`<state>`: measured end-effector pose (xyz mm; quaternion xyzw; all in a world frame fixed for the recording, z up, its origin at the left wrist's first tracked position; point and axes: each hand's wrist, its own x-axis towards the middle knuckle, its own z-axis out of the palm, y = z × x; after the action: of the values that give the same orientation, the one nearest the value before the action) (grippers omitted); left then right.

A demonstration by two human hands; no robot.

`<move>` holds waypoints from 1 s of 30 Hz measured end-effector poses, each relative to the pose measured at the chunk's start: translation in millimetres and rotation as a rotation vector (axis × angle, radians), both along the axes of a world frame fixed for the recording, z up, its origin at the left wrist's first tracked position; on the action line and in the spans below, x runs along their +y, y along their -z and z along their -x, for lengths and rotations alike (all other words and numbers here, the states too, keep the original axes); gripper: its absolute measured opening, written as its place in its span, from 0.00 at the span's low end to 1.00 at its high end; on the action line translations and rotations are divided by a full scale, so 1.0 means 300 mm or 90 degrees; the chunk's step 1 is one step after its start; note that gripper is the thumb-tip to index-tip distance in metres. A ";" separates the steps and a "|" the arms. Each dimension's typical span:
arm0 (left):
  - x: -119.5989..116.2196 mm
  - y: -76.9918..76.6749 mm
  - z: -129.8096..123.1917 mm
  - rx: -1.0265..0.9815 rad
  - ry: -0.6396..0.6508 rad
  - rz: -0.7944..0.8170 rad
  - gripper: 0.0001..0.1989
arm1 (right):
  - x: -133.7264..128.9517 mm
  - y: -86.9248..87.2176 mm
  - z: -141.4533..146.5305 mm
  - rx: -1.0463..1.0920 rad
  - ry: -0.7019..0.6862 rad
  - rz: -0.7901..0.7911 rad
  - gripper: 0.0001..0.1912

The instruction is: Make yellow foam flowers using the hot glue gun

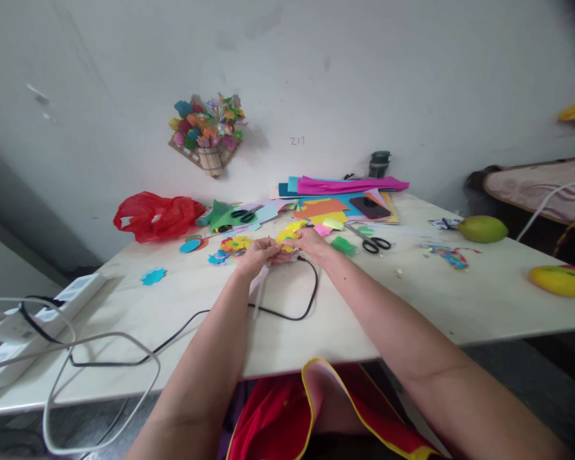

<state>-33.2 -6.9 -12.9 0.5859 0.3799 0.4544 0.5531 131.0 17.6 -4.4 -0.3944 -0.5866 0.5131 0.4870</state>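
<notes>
Over the middle of the table, my left hand (261, 254) and my right hand (311, 243) meet at a yellow paper flower (287, 237) with a small greenish centre. Both sets of fingers are closed on it, the right pinching its edge. Below my left hand is a whitish object with a translucent stick (259, 294); its upper part is hidden. A black cord (311, 300) ends close under my hands. Left of my left hand lie yellow and orange paper flowers (236, 243) and blue flower cutouts (216, 257).
Black-handled scissors (374, 244) lie to the right, another pair (246, 214) at the back. Coloured sheets (326, 207), a phone (370, 207) and a red plastic bag (156, 216) are behind. Power strips (79, 291) with looping cables occupy the left; mangoes (483, 229) sit right.
</notes>
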 end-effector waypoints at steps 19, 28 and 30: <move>-0.012 -0.011 -0.008 0.023 0.011 -0.001 0.15 | -0.028 -0.029 -0.002 0.020 -0.019 0.016 0.17; -0.004 -0.005 -0.003 -0.011 -0.011 0.010 0.15 | -0.024 -0.026 -0.014 0.030 -0.015 0.033 0.17; -0.006 -0.005 -0.004 -0.010 -0.010 0.013 0.15 | -0.020 -0.023 -0.011 0.031 0.007 0.023 0.18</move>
<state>-32.1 -8.7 -11.3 0.5736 0.3849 0.4595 0.5582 134.4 11.7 2.5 -0.3933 -0.5632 0.5303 0.4968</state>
